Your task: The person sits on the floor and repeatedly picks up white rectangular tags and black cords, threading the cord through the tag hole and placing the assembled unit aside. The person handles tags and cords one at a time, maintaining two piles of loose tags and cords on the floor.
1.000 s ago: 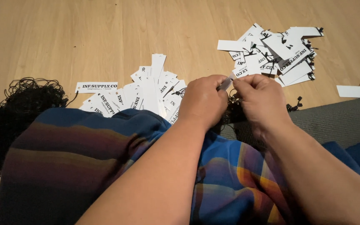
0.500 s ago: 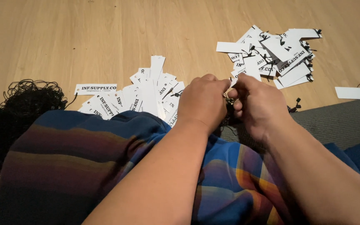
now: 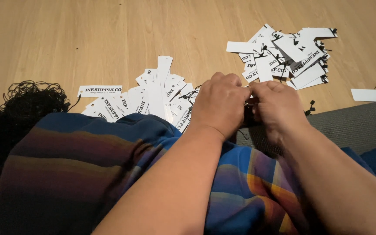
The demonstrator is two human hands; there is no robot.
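Floor [image 3: 88, 39]: light wooden boards with fine grain, running across the whole far part of the scene and down the left edge; evenly lit by soft warm light, with faint shadows only. Mat [image 3: 353, 126]: grey, coarse woven surface, lying flat on the floor at the near right, its far edge straight. Walls, windows, furniture: out of view.
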